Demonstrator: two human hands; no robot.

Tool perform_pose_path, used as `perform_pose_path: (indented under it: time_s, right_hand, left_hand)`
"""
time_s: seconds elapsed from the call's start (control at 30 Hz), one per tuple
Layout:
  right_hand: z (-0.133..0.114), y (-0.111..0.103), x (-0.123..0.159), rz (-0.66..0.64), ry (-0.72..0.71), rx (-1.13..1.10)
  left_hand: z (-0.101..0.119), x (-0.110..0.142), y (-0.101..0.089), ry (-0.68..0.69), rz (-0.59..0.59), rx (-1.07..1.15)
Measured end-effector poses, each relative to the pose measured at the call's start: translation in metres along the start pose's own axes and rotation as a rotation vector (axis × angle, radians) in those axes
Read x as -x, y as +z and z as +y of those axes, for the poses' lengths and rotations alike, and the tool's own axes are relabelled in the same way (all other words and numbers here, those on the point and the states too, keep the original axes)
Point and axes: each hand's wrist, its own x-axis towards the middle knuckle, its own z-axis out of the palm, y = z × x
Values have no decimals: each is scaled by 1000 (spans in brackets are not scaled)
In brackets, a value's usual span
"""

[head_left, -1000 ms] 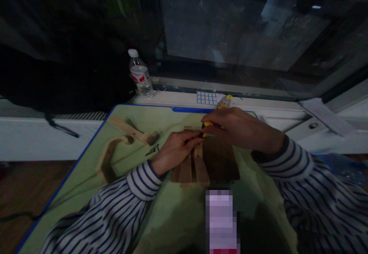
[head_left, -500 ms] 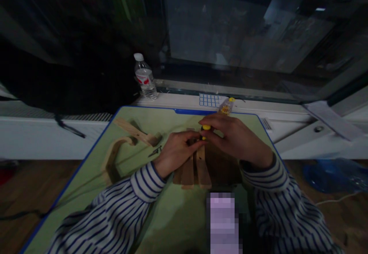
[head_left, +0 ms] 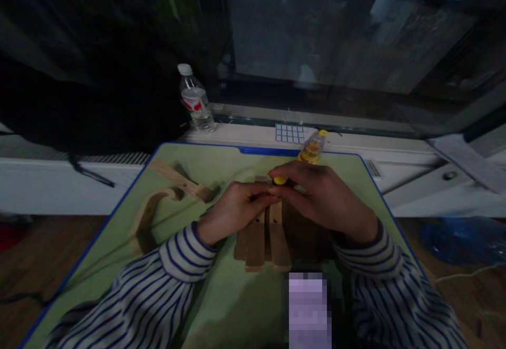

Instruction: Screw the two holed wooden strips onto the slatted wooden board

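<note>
A short screwdriver [head_left: 280,180] with a yellow-topped handle stands upright over the wooden pieces; its lower part is hidden by fingers. My right hand [head_left: 326,196] is closed around the handle from the right. From the left, my left hand [head_left: 231,209] pinches thumb and fingertips together just below it; what lies between them is hidden. Under both hands are two narrow wooden strips, the left strip [head_left: 255,249] and the right strip [head_left: 280,249], with dark holes or screws showing. They lie side by side across a wooden piece [head_left: 240,248].
Left on the green table [head_left: 229,307] lie a curved wooden part [head_left: 148,212] and a straight wooden part [head_left: 177,177]. A yellow-capped clear bottle [head_left: 312,149] is behind my right hand. A water bottle [head_left: 195,101] stands on the sill. A pixelated phone-like shape [head_left: 309,312] is in front.
The view has shifted slightly. My right hand has turned and its fingers cover more of the screwdriver's handle. My left hand now hides most of the screws on the table beside it.
</note>
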Motion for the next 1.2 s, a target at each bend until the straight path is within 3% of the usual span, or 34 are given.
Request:
perform_pose_path:
  time_s: [0.17, 0.47, 0.8, 1.2]
  right_hand:
    - [0, 0, 2, 10, 25, 47]
    - [-3, 3, 3, 3, 2, 68]
    - [-14, -15, 7, -27, -39, 4]
    - [-9, -8, 5, 26, -17, 48]
  left_hand:
    - [2, 0, -2, 20, -57, -1]
    - [8, 2, 3, 62, 143, -207]
    - [11, 2, 5, 87, 146, -143]
    - [3, 1, 8, 140, 135, -82]
